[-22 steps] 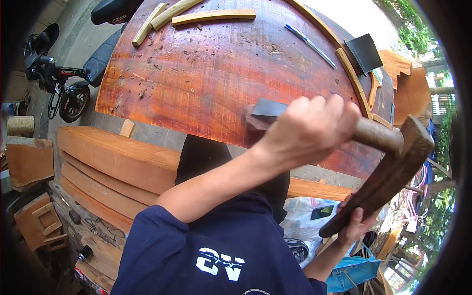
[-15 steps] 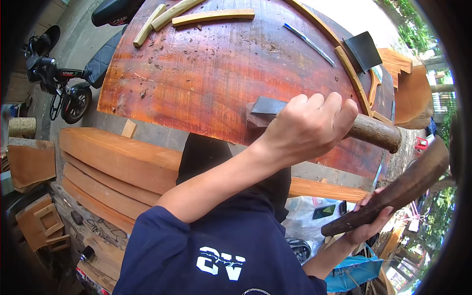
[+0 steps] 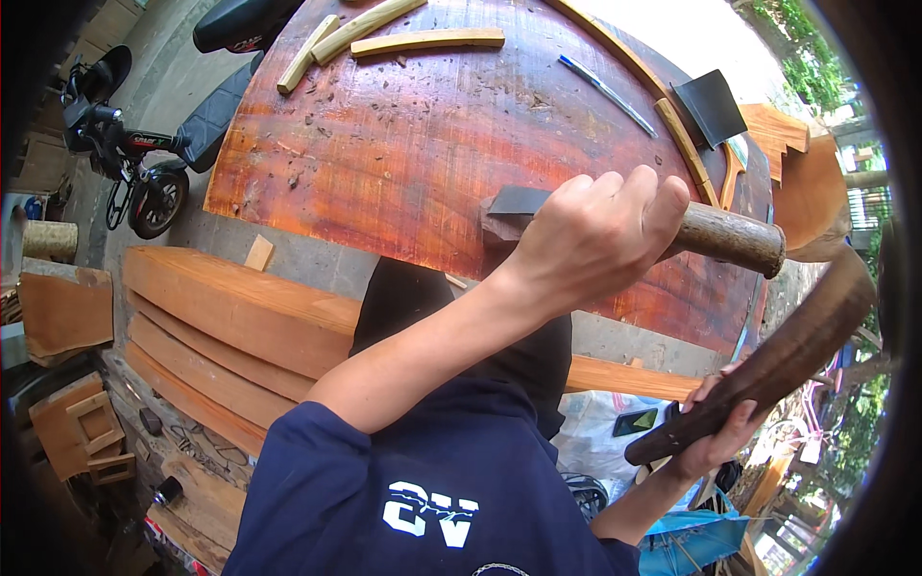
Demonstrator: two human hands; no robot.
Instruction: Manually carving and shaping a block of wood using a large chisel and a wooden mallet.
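Observation:
My left hand (image 3: 600, 230) is closed around a chisel with a wide dark flat blade (image 3: 520, 201) and a thick round wooden handle (image 3: 732, 238). The blade points left and rests over a small brown block (image 3: 499, 228) near the table's front edge; my hand hides part of the block. At the lower right, my right hand (image 3: 725, 437) grips a dark wooden club-like mallet (image 3: 768, 360) by its narrower part. Its thick end rises up and to the right, close to the butt of the chisel handle but apart from it.
Wood chips lie across the reddish wooden table (image 3: 384, 163). Cut wood strips (image 3: 427, 41), a pen (image 3: 607, 94) and a black dustpan-like piece (image 3: 709, 108) are farther back. Curved planks (image 3: 240, 298) are stacked at left, near a motorbike (image 3: 144, 158). A phone (image 3: 635, 422) lies at lower right.
The mallet has risen slightly in my right hand. The chisel handle's butt end sits a little higher, while its blade stays on the block. The whole view has shifted slightly.

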